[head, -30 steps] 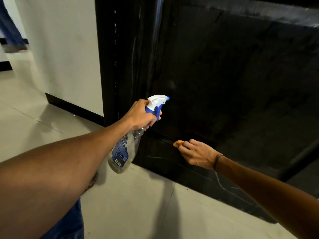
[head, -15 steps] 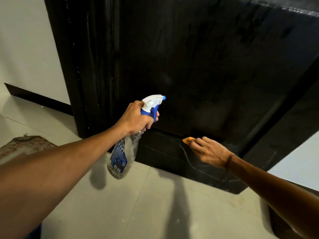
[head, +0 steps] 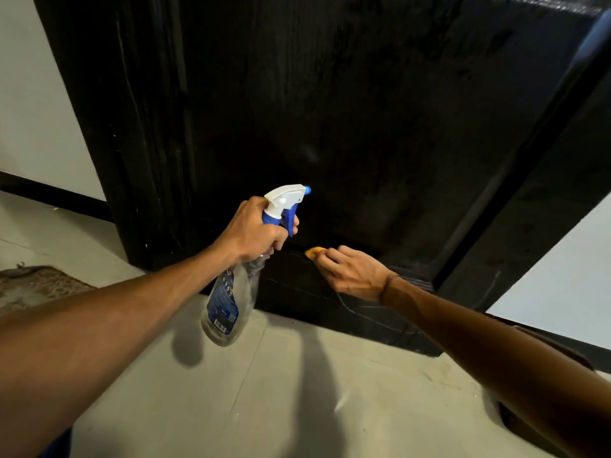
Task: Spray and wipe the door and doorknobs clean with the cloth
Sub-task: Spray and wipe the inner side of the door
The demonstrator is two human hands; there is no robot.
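L hand (head: 254, 231) gripping, arm outstretched; R hand (head: 353, 274) fingers curled, pinching

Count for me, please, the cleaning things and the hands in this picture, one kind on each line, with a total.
Spray bottle: 1
Cloth: 1, orange, mostly hidden
Hands: 2, left hand and right hand
Total: 4

Indoor hallway or entry of a home or flat, by the look of it: black wooden door (head: 330, 110) in a dark frame, plain white walls (head: 36, 104) with black skirting, pale tiled floor (head: 297, 391), worn doormat (head: 36, 282) at left.
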